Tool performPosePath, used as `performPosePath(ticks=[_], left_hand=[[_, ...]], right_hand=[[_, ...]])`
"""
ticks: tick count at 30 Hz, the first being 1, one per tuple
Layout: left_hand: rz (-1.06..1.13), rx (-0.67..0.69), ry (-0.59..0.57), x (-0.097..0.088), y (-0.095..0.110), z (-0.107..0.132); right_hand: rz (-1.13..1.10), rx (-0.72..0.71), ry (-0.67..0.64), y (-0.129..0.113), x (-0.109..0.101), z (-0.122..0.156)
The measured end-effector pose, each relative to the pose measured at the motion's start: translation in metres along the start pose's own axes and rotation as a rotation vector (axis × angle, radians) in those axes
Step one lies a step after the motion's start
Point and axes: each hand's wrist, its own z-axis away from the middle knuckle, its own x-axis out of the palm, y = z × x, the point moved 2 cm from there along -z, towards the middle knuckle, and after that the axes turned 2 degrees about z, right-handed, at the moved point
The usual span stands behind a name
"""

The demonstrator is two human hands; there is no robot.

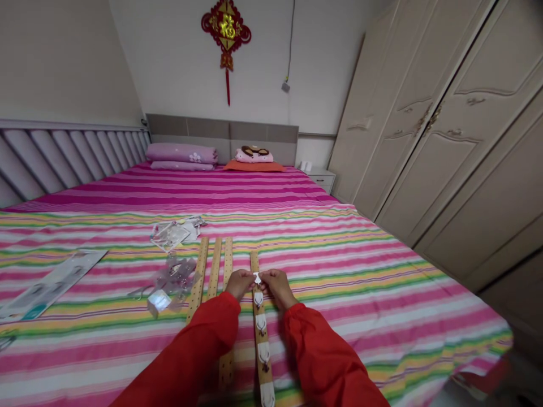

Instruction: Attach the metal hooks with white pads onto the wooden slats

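Observation:
Between both hands is a small white hook (257,278) at the upper part of a narrow wooden strip (254,261). My left hand (240,282) pinches its left side, and my right hand (274,285) pinches its right side. Nearer to me, several more white hooks (261,323) with metal parts sit in a row along the same strip. Left of it lie three wooden strips (215,263) with small holes, partly hidden by my left arm. Whether the pinched hook touches the wood is too small to tell.
Clear plastic packaging (176,274) and a shiny packet (159,302) lie left of the strips. Farther back are more crumpled wrappers (176,233). A long flat package (53,285) rests at the left. Everything lies on a striped bed sheet (360,271), beside a wardrobe (445,141).

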Motion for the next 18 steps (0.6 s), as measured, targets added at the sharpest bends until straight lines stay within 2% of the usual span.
performPosePath(ticks=[18], left_hand=[[-0.157,0.017,0.049,-0.0004,-0.0032,-0.0088]], right_hand=[[0.023,0.020,0.074,0.0112,0.0004,-0.0052]])
